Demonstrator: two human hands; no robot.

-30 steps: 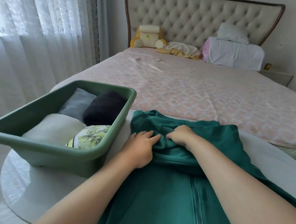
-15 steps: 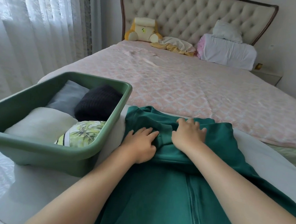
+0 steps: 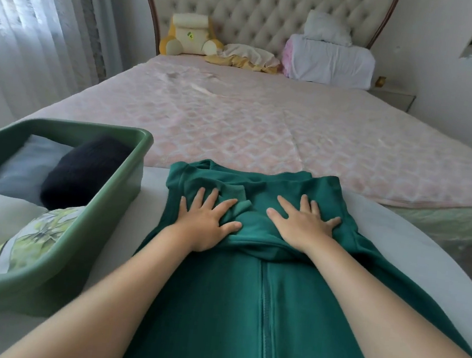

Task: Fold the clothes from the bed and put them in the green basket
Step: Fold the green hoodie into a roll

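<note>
Both hands, left hand (image 3: 207,222) and right hand (image 3: 301,225), lay flat, gripping nothing, pressing the green jacket's (image 3: 245,296) fold; next likely folding the lower half up, toward the green basket (image 3: 102,223).

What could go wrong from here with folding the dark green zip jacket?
A ribbed cuff lies bunched between the left hand and right hand on the dark green zip jacket; pressing may set a crease. The green plastic basket looks crowded with folded clothes, so the bulky jacket may not fit.
</note>
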